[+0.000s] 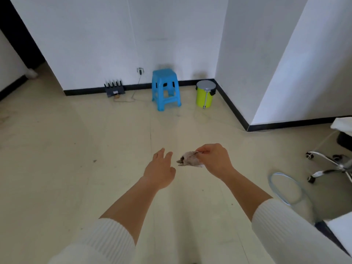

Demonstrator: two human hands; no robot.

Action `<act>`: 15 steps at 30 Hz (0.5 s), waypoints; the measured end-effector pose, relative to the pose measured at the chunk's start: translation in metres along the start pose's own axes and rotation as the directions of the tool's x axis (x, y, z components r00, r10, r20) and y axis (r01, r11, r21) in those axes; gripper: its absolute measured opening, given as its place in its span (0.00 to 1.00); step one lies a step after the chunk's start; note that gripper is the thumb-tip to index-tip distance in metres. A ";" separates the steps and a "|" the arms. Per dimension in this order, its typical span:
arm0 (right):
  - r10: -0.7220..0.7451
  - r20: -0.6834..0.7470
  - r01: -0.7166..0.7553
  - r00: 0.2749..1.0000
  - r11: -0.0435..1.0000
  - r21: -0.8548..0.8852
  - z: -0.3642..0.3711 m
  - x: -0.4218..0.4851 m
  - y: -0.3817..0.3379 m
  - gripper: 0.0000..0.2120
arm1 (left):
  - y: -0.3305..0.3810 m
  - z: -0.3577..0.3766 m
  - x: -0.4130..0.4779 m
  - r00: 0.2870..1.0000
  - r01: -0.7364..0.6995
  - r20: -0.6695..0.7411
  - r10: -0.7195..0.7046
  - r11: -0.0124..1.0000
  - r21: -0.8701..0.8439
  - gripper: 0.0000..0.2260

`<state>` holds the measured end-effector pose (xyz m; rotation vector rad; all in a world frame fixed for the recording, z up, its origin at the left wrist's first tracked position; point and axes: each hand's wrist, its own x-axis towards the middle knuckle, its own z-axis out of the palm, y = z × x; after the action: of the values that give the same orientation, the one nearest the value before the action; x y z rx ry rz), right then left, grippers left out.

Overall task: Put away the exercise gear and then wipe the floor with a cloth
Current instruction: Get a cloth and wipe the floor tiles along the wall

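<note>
My right hand [215, 161] pinches a crumpled grey-brown cloth [188, 160] by its top edge, and the cloth hangs above the cream floor [85, 149]. My left hand [161, 168] is just left of the cloth, fingers apart and stretched toward it, holding nothing. A light blue hoop-like ring [285, 189] lies flat on the floor at the right, near the chair base. Both forearms come out of white ribbed sleeves.
A blue plastic stool [165, 89] and a lime-green pedal bin [205, 93] stand by the back wall. A black router [114, 89] with a cable sits left of the stool. A wheeled chair base [331, 164] stands at the right, with a white surface edge [341, 231] at the lower right.
</note>
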<state>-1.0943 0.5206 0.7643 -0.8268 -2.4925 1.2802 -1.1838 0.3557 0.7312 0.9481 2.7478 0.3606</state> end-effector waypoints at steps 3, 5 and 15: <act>-0.024 0.013 0.024 1.000 1.000 -0.016 -0.005 0.093 -0.021 0.09 | -0.008 -0.029 0.080 0.999 0.043 -0.017 -0.044 0.999 -0.008 0.25; -0.040 0.018 0.040 0.999 0.999 -0.034 -0.004 0.154 -0.038 0.09 | -0.018 -0.049 0.133 0.997 0.064 -0.044 -0.065 0.998 -0.031 0.25; -0.068 0.165 0.066 0.984 0.998 0.019 0.050 0.459 -0.113 0.11 | -0.115 -0.126 0.426 0.978 0.172 -0.116 -0.173 0.985 -0.020 0.26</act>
<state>-1.5344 0.6973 0.7980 -0.6518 -2.6110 1.3939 -1.6128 0.5145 0.7663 0.6989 2.9047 0.4111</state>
